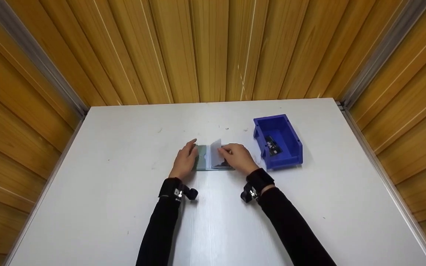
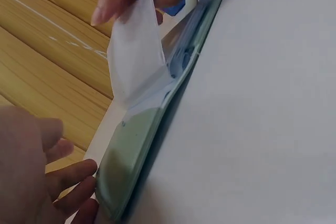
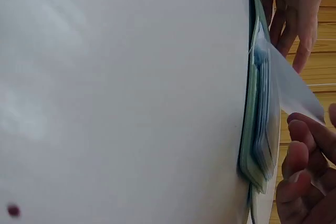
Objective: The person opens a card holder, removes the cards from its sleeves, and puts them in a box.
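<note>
A green card holder (image 1: 201, 159) lies opened flat on the white table, with a stack of clear plastic sleeves (image 3: 262, 114) on its right half. One translucent sleeve page (image 2: 137, 45) stands raised at an angle from the stack. My right hand (image 1: 239, 158) pinches that page near its free edge between thumb and forefinger. At the holder's left end, my left hand (image 1: 184, 161) rests with relaxed fingers, the fingertips (image 2: 86, 169) right at the green cover's edge.
A blue plastic bin (image 1: 290, 147) stands to the right of my right hand, and a black card with "VIP" lettering (image 1: 272, 145) lies inside it. Wood-patterned panels (image 1: 209, 51) rise behind the table (image 1: 105, 177) and at both sides.
</note>
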{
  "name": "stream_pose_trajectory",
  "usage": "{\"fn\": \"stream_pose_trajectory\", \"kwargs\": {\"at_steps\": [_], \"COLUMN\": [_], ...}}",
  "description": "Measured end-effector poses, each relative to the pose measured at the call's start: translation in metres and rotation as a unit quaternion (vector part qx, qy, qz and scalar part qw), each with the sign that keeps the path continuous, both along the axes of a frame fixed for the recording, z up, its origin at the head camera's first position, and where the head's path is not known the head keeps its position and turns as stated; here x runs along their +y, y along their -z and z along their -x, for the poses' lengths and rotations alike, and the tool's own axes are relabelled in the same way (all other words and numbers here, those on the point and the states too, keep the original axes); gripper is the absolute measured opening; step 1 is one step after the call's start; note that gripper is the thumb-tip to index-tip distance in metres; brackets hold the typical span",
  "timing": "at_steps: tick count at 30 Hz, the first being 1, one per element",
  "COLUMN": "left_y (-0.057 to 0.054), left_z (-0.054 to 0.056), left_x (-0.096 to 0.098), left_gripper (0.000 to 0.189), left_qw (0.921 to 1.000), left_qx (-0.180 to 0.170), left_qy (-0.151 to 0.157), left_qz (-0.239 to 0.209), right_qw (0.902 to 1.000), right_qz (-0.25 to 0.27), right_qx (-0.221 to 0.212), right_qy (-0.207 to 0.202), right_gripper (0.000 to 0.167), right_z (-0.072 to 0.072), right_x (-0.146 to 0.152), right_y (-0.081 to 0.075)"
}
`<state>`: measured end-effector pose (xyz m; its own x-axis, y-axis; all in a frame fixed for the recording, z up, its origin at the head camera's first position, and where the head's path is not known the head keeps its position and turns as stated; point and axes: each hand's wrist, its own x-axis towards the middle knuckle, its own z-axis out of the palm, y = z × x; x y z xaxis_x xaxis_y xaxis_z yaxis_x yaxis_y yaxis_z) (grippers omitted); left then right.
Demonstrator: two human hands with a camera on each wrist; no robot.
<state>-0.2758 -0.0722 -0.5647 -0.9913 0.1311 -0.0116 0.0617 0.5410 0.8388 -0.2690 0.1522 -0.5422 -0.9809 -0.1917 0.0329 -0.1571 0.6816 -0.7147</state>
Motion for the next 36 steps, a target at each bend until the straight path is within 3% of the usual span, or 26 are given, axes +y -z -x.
{"fn": "stream_pose_trajectory", "kwargs": {"at_steps": [4,6,9,12,17,28,36], "left_y": [-0.006,-0.006,-0.004,0.002,0.007,0.006,0.006], "left_z": [0.000,0.000,0.000,-0.001,-0.002,-0.001,-0.004], "left_x": [-0.002,-0.003,-0.003,-0.002,0.000,-0.001,-0.004], "left_gripper": [0.056,0.057,0.054,0.052,0.045,0.044,0.045], "left_qw": [0.9985,0.9979,0.9996,0.9980,0.9894,0.9895,0.9895], "left_qx": [-0.025,-0.028,-0.004,0.034,0.066,0.056,0.061], "left_qy": [-0.012,-0.013,0.003,0.032,0.056,0.053,0.056], "left_qz": [-0.047,-0.057,-0.028,0.041,0.117,0.122,0.118], "right_qw": [0.9997,0.9990,0.9957,0.9902,0.9849,0.9870,0.9845], "right_qz": [0.014,-0.006,-0.049,-0.100,-0.142,-0.146,-0.140], "right_qx": [-0.010,-0.011,-0.007,0.008,0.019,-0.053,-0.093], "right_qy": [-0.018,-0.042,-0.078,-0.097,-0.097,-0.042,-0.050], "right_gripper": [0.040,0.042,0.038,0.032,0.038,0.082,0.087], "right_z": [-0.003,-0.006,-0.010,-0.014,-0.013,-0.006,-0.007], "right_x": [-0.009,-0.013,-0.020,-0.024,-0.024,0.008,0.025], "right_y": [-0.002,-0.001,-0.001,0.000,0.001,-0.001,-0.003]}}
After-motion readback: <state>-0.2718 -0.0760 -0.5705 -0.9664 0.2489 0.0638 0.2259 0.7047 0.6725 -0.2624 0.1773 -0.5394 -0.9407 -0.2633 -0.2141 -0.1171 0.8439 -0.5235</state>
